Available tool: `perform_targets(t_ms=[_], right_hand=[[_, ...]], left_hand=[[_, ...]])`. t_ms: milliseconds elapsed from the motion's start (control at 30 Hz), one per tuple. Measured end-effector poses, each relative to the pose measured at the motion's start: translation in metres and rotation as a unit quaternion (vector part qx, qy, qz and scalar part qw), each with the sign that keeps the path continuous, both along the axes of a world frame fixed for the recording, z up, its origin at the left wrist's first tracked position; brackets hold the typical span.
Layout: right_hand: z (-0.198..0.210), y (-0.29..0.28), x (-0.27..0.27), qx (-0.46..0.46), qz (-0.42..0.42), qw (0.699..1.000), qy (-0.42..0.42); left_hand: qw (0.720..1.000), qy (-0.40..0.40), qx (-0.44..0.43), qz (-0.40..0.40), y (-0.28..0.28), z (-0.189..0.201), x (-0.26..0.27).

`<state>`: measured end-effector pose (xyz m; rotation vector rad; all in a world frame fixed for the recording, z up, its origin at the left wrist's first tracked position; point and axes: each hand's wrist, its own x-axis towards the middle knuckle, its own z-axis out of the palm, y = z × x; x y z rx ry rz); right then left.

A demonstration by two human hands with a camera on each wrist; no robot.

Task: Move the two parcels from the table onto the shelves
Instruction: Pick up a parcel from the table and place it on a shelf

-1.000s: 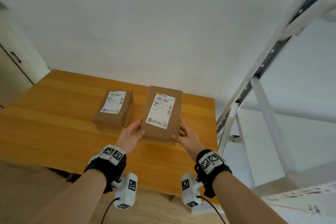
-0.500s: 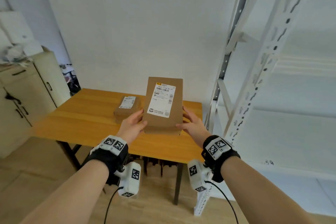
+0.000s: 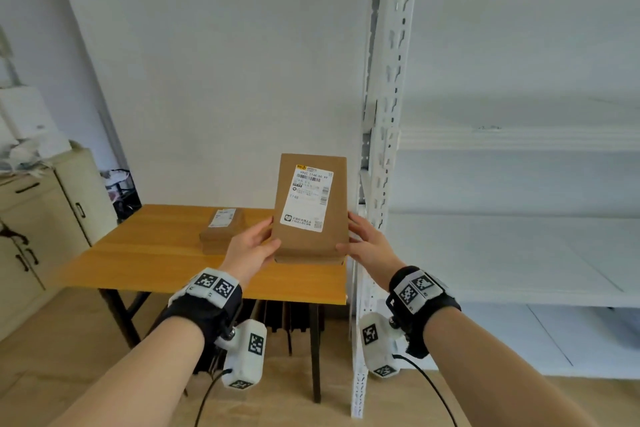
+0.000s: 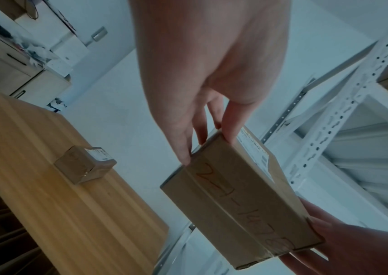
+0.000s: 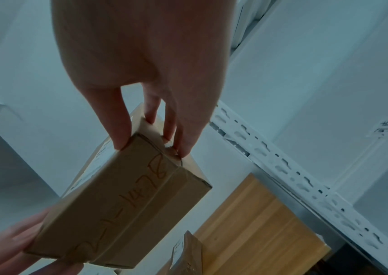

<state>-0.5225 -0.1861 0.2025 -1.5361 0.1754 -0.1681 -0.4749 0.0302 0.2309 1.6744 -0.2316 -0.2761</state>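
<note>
Both hands hold a tall brown cardboard parcel (image 3: 310, 210) with a white label in the air above the table's right end. My left hand (image 3: 251, 250) grips its lower left edge and my right hand (image 3: 367, 246) grips its lower right edge. The wrist views show thumb and fingers pinching the parcel (image 4: 239, 195) (image 5: 122, 202) at its ends; handwriting runs along its near side. A smaller brown parcel (image 3: 221, 230) (image 4: 85, 166) lies flat on the wooden table (image 3: 145, 260). White metal shelves (image 3: 512, 253) stand right beside the table.
The shelf's perforated white upright (image 3: 379, 149) stands just right of the held parcel. Several shelf boards (image 3: 519, 139) show nothing on them. A beige cabinet (image 3: 38, 229) stands at the left against the wall. The floor is light wood.
The held parcel has risen off the table and shifted right toward the shelf upright. My view has swung up and right, bringing the shelves into sight. The small parcel stays on the table.
</note>
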Motion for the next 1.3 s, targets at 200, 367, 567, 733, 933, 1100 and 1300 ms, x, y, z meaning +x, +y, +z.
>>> perform_targets(t_ms=[200,367,567,733,933,1100,1300], right_hand=[[0.019,-0.046,-0.054,-0.006,0.002,1.0,-0.023],[0.031,-0.101,-0.102,-0.018,0.006,1.0,-0.024],[0.054,-0.167,-0.154,-0.02,0.013,0.999,-0.04],[0.078,-0.21,-0.178,-0.012,-0.008,0.997,-0.074],[0.112,-0.24,-0.183,-0.008,-0.038,0.994,-0.104],[0.147,-0.257,-0.175,-0.03,-0.036,0.989,-0.138],[0.185,-0.278,-0.151,-0.051,-0.065,0.985,-0.15]], left_hand=[[1.0,-0.022,0.013,0.005,-0.042,0.018,-0.061],[1.0,-0.021,0.006,0.011,-0.097,0.027,-0.111],[0.999,-0.031,-0.009,-0.012,-0.164,0.041,-0.153],[0.997,-0.055,-0.022,-0.041,-0.207,0.062,-0.162],[0.994,-0.086,-0.036,-0.052,-0.242,0.095,-0.156],[0.989,-0.118,-0.05,-0.072,-0.262,0.131,-0.136],[0.983,-0.139,-0.065,-0.099,-0.286,0.166,-0.099]])
